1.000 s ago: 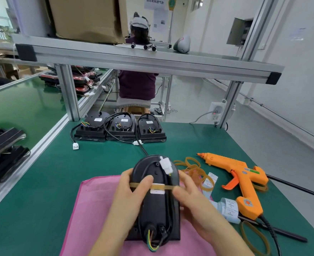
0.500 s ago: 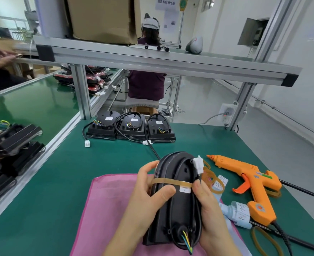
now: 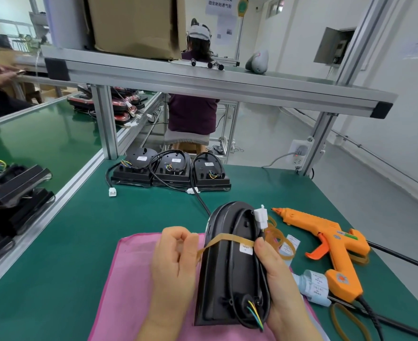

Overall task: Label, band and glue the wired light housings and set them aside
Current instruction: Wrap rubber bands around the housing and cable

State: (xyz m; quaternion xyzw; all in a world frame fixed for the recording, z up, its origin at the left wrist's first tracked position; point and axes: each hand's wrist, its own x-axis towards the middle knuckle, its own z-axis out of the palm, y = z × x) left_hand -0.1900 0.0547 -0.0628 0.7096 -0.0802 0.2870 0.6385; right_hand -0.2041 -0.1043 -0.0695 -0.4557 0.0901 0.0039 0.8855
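A black wired light housing [image 3: 227,274] stands tilted on its side above the pink cloth [image 3: 129,279]. My right hand [image 3: 276,274] grips its right edge, thumb beside a small white label [image 3: 246,249]. My left hand [image 3: 176,264] pinches a tan rubber band [image 3: 223,240] and holds it stretched out to the left, across the housing's back. The black cable runs up the back to a white connector [image 3: 261,217]; coloured wires [image 3: 254,313] come out at the bottom.
Three black housings [image 3: 171,172] with cables stand in a row at the far edge. An orange glue gun [image 3: 330,244] lies to the right, with loose rubber bands [image 3: 280,239], a label roll [image 3: 313,286] and its cord. More housings [image 3: 8,188] are stacked at left. A person sits beyond the shelf.
The housing was turned from lying flat to tilted on its side and lifted. My left hand moved off its back and now pulls the rubber band out to the left.
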